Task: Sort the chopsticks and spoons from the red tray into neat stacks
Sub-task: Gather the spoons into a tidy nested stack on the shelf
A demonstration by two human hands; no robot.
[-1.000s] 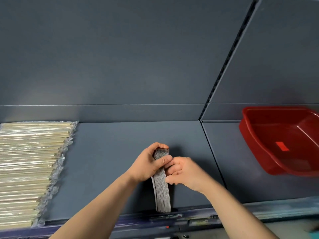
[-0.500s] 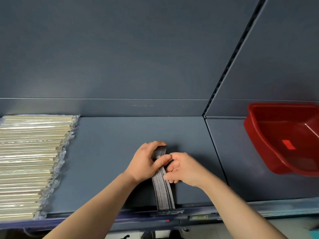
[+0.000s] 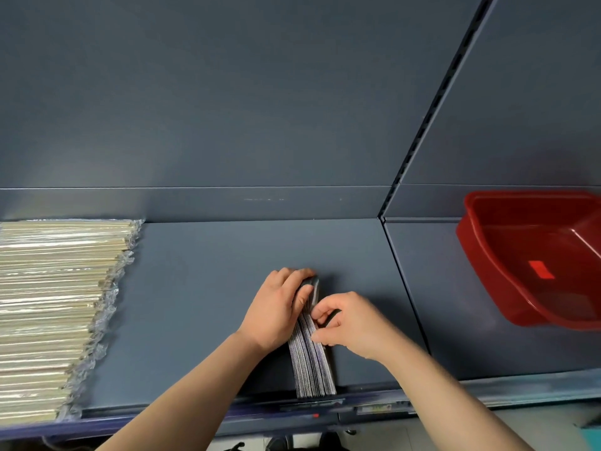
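Observation:
A tight stack of dark, thin spoons [image 3: 313, 369] stands on edge on the grey shelf [image 3: 201, 288], running from the front lip toward the back. My left hand [image 3: 276, 307] curls over the stack's far end and grips it from the left side. My right hand [image 3: 349, 323] pinches the stack's right side near its middle with thumb and fingers. A wide stack of plastic-wrapped pale chopsticks [image 3: 52, 307] lies at the shelf's left end. The red tray [image 3: 487, 255] sits on the neighbouring shelf to the right, and nothing shows inside it except a red label.
The grey back panel [image 3: 227, 109] rises behind the shelf. A slotted upright [image 3: 432, 109] divides the two bays. The shelf's front lip [image 3: 227, 415] carries a price rail. Bare shelf lies between the chopsticks and the spoons.
The spoon stack has been lowered and pressed flatter against the shelf. My right hand slid slightly toward me along its right side. The view shifted left, so the tray sits further right.

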